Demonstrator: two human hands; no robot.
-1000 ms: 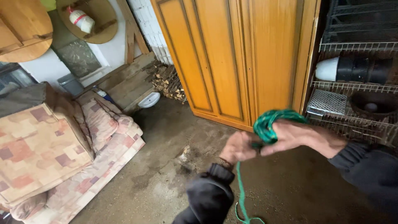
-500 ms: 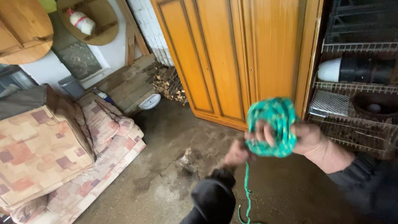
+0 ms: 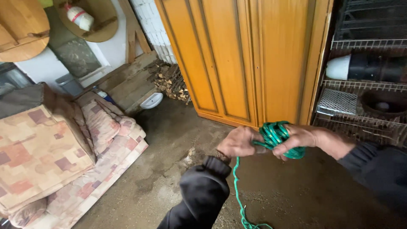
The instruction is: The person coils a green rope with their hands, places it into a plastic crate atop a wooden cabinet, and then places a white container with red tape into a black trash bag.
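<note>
The left hand [image 3: 239,142] is closing around the green rope [image 3: 277,135] just beside the ball, pinching the strand that is feeding in, while the right hand [image 3: 299,140] is gripping the wound ball itself, fingers curling over it. The free length [image 3: 237,191] is hanging down between the arms and trailing onto the floor near the bottom edge. The likely trouble, as I judge it — the tail is dragging over a damp, gritty floor, so it may be picking up dirt or snagging, and a jerk there could be pulling a turn off the ball. A loose grip on the right could also be letting the coils slump.

Going from the left: patterned cushions [image 3: 51,157] are lying stacked, then a white basin [image 3: 151,100] and a pile of firewood [image 3: 169,82] are sitting by the wall, a tall orange wooden cupboard [image 3: 237,59] is standing at the middle, and wire shelves [image 3: 364,85] are filling the right. The concrete floor [image 3: 169,140] is looking dark and wet in patches
</note>
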